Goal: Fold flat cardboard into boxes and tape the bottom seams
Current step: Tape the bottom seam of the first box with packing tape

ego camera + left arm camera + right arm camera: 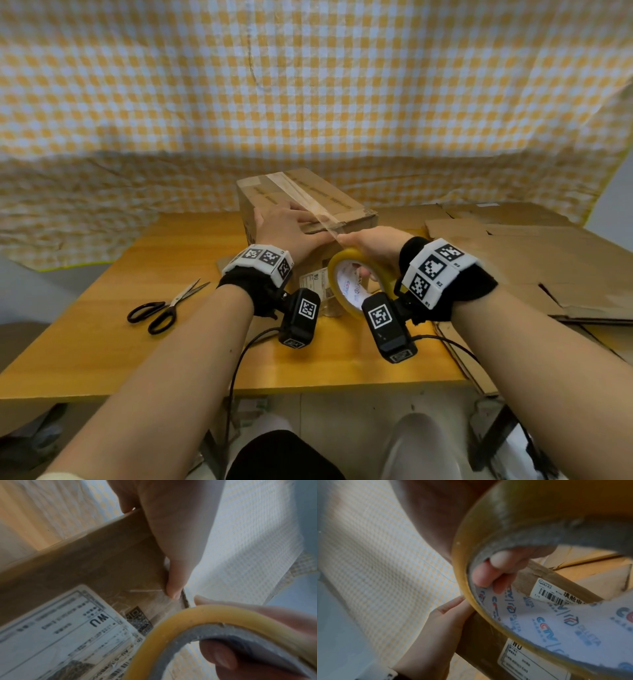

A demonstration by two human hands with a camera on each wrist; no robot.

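A brown cardboard box (346, 209) stands on the wooden table (102, 329), a strip of clear tape (294, 190) running along its top seam toward me. My left hand (291, 228) lies flat on the top at the near edge, its thumb (173, 577) pressed against the front face. My right hand (371, 241) grips the yellow tape roll (356, 284) just in front of the box, fingers (494, 568) hooked through the core. Tape stretches taut from the box edge to the roll (171, 626). A white shipping label (60, 628) sits on the front face.
Black scissors (164, 306) lie on the table to my left. Flattened cardboard sheets (534, 260) are stacked on the right. A yellow checked cloth (308, 102) hangs behind and drapes over the table's far edge.
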